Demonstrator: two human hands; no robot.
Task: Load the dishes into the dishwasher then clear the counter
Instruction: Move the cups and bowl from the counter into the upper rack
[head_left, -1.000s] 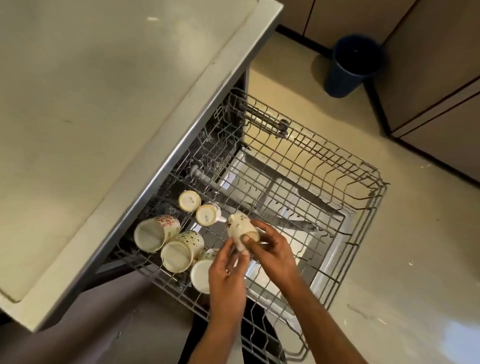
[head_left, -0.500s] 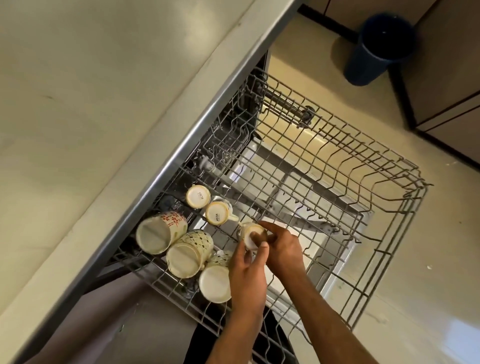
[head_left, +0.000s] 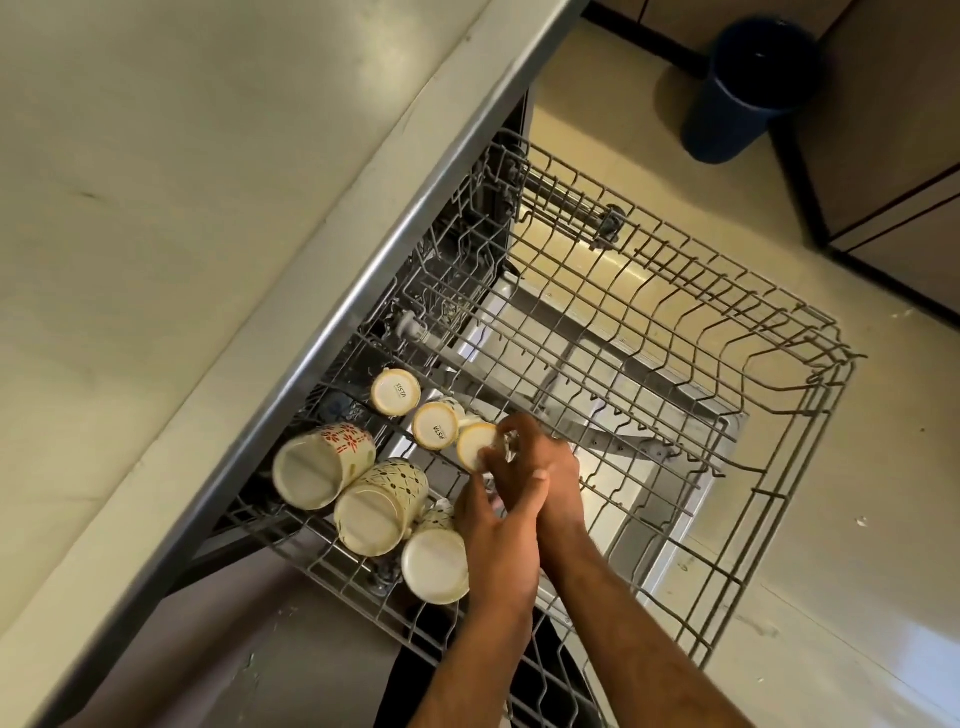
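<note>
Our left hand (head_left: 496, 525) and right hand (head_left: 540, 465) both held one small cup (head_left: 474, 446) over the rack (head_left: 675, 395), fingers curled round its side, its bottom up. It sat right beside two other small cups (head_left: 396, 392), further in along the rack. The cup looked light but hard and easy to break, we thought, so holding its sides was best. Letters on the cup bottoms were too small to read surely. Far past the rack stood a blue bin (head_left: 748, 88).
</note>
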